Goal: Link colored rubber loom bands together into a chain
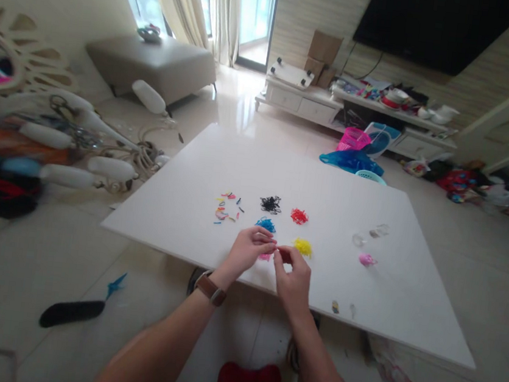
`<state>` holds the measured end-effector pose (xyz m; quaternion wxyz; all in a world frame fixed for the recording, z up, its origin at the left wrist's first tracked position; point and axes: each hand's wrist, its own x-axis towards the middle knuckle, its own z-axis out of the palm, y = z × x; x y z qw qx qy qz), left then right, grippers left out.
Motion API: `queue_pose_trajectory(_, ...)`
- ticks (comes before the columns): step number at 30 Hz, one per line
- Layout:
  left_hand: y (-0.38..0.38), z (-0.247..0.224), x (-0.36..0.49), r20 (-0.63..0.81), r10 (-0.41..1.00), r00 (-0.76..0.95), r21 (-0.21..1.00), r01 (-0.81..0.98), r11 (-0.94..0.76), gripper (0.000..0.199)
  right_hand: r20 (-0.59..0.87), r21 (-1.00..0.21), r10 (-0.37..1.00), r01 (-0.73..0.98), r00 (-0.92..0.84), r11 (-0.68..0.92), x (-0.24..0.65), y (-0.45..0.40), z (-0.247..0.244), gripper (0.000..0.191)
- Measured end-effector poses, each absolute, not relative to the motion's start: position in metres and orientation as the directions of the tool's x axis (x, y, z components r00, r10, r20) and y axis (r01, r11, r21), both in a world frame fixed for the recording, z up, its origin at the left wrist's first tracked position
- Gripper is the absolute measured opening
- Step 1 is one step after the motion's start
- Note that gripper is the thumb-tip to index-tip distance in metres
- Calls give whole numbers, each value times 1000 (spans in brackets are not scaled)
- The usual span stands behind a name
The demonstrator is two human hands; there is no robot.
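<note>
My left hand (249, 250) and my right hand (291, 274) meet fingertip to fingertip above the near part of the white table. Each is closed in a pinch; what lies between the fingertips is too small to make out. Just below them, partly covered, shows a pile of pink bands (265, 256). Beyond my left fingers sits a blue pile (266, 224), partly hidden. To the right of my right hand is a yellow pile (303, 247). Farther back lie a black pile (271, 204) of small loops and a red pile (299, 216). Mixed coloured pieces (222, 214) are scattered at left.
On the right of the white table (350, 196) stand a pink object (367, 260), a clear round container (358, 240) and a clear piece (379, 231). Two small items, one yellowish (335, 307), lie by the near edge. A fallen white lamp (110, 168) is left of the table.
</note>
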<state>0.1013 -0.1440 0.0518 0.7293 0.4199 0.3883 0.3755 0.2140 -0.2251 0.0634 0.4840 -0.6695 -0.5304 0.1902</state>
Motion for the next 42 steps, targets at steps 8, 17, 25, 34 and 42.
queue_pose_trajectory(8,-156,49,102,-234,843,484,914,-185,360,33,163,-879,943,477,290,6,235,-243,51,21)
queue_pose_trajectory(17,-142,60,110,-240,854,461,922,-165,349,26,130,-939,918,345,375,-8,240,-218,57,18)
queue_pose_trajectory(25,-132,54,101,-279,847,452,914,-147,379,32,156,-906,927,424,341,-4,236,-210,57,13)
queue_pose_trajectory(34,-115,45,93,-348,851,394,871,-199,449,32,88,-832,939,542,332,-114,244,-189,40,14)
queue_pose_trajectory(42,-108,45,85,-382,839,388,794,-326,513,29,-19,-702,974,691,224,-173,252,-182,8,14)
